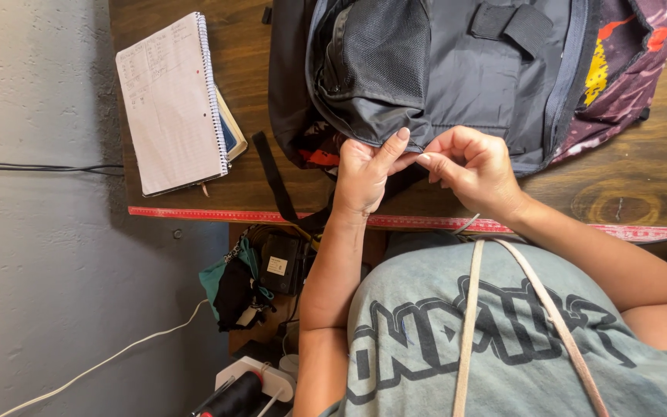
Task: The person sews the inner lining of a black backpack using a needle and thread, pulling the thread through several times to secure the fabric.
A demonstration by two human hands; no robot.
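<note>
Spiral notebook [170, 104] lies open at far left of wooden table [627, 185], a second book under its rt edge; red measuring tape [218, 212] runs along table's front edge. Grey backpack [457, 69] lies unzipped at table centre, lining up, mesh pocket at its left (black strap trails off toward front edge). Left hand [364, 174] closed on lower hem of backpack lining, thumb up against fabric; right hand [472, 166] just beside it, thumb & forefinger pinched together at same hem; cannot tell if anything small is held in the pinch. Below table, at left: black bag, white cable.
</note>
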